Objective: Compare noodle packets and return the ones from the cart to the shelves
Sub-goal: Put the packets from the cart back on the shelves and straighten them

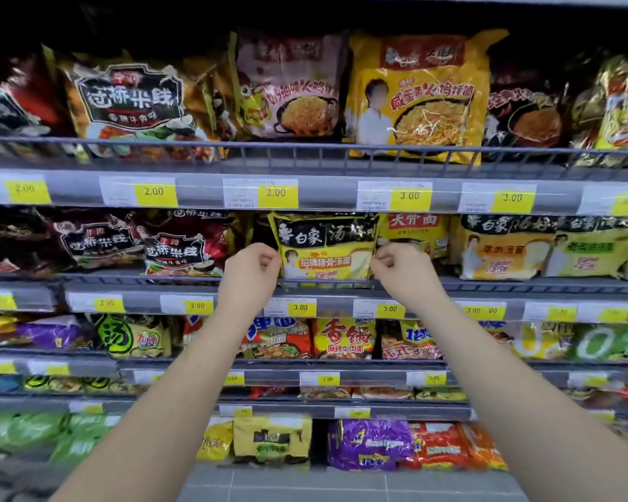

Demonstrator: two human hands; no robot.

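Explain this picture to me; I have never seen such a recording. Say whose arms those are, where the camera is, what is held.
No machine here: a person wears one camera on the head, so you look along their own bare arms. The left hand and right hand each pinch a side edge of a yellow and black noodle packet, set behind the rail of a shop shelf. Other noodle packets fill the shelves, with yellow price tags beneath.
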